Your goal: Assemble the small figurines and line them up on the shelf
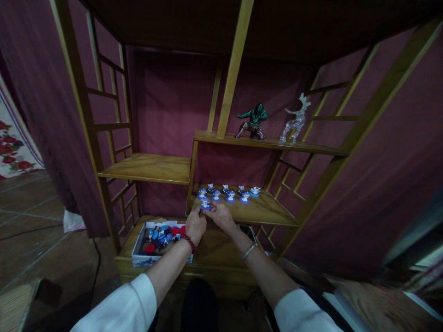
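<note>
A small figurine (205, 204) on a purple round base is at the front left of the middle wooden shelf (263, 210). My right hand (222, 216) pinches its base from the right. Close against its near left side, my left hand (196, 226) has its fingers closed on it too, partly hiding the base. Behind it stands a row of similar purple-based figurines (230, 196). Farther back are several dark-based figurines (225, 189) and one light-blue figurine (255, 191). Below my left forearm, an open cardboard box (138, 246) holds a jumble of blue, purple and red pieces.
A green hooded statuette (256, 121) and a clear deer-like statuette (296, 119) stand on the upper right shelf. A left shelf (148, 167) juts out beside the upright divider (192, 180). A dark container (247, 233) sits partly hidden behind my right wrist.
</note>
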`<action>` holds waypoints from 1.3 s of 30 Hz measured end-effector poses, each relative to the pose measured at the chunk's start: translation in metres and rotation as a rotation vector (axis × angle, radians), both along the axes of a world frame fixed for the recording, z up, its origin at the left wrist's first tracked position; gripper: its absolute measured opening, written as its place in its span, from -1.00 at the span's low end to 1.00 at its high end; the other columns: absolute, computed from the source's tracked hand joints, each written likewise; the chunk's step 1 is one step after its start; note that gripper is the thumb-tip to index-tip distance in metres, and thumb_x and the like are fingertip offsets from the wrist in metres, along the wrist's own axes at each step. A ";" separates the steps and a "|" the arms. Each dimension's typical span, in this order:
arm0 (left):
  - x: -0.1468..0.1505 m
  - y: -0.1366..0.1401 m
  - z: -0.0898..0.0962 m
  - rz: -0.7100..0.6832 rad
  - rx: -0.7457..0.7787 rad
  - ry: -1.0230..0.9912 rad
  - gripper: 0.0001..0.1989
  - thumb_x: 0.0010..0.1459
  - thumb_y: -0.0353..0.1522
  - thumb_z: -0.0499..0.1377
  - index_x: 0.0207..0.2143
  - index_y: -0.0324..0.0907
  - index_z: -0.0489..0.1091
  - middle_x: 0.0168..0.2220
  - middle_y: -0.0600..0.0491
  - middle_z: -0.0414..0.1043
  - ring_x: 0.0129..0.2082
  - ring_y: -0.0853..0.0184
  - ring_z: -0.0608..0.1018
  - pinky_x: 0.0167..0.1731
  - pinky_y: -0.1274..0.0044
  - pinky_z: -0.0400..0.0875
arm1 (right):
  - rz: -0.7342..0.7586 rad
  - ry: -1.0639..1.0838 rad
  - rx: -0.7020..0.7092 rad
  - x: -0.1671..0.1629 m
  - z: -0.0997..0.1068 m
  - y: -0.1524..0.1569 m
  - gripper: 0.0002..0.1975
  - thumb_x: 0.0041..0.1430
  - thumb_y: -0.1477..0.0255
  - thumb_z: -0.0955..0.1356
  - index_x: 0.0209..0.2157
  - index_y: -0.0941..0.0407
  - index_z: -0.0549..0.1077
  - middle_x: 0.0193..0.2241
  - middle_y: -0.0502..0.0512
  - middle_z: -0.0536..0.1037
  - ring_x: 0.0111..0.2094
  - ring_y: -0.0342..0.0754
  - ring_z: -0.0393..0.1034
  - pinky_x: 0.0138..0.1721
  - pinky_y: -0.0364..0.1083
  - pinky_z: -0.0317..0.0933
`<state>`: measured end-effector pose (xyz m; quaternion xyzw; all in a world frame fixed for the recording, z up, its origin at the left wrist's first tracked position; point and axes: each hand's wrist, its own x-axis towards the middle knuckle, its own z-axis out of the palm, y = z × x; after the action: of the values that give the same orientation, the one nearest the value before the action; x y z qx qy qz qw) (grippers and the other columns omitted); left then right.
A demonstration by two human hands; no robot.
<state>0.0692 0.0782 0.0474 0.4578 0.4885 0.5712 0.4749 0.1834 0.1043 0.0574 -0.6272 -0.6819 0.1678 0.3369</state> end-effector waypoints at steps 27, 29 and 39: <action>0.003 0.001 0.002 0.019 0.078 0.464 -0.55 -0.10 -0.60 0.00 -0.08 -0.29 0.29 -0.04 -0.13 0.29 -0.04 0.27 0.33 -0.02 0.50 0.12 | -0.073 -0.213 0.021 -0.012 0.004 0.007 -0.75 -0.12 0.29 0.31 -0.37 0.11 0.41 -0.40 0.06 0.44 -0.40 -0.12 0.30 -0.44 -0.21 0.09; 0.003 -0.001 0.005 0.004 0.073 0.553 -0.55 -0.07 -0.59 -0.03 -0.06 -0.29 0.26 -0.04 -0.12 0.29 -0.04 0.29 0.33 -0.03 0.52 0.13 | -0.069 -0.207 -0.006 -0.011 0.004 0.009 -0.75 -0.12 0.28 0.31 -0.37 0.11 0.42 -0.42 0.04 0.45 -0.41 -0.14 0.30 -0.46 -0.22 0.07; 0.006 -0.010 0.014 0.029 0.004 0.702 -0.51 -0.04 -0.55 -0.03 0.02 -0.27 0.18 0.02 -0.10 0.23 0.00 0.28 0.30 -0.03 0.52 0.14 | -0.014 -0.175 -0.035 -0.009 0.008 0.009 -0.79 -0.13 0.31 0.31 -0.41 0.10 0.42 -0.51 -0.01 0.45 -0.50 -0.18 0.27 -0.55 -0.25 -0.01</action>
<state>0.0747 0.0678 0.0618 0.6202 0.6274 0.3865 0.2691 0.1740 0.1133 0.0659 -0.6500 -0.7012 0.1219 0.2663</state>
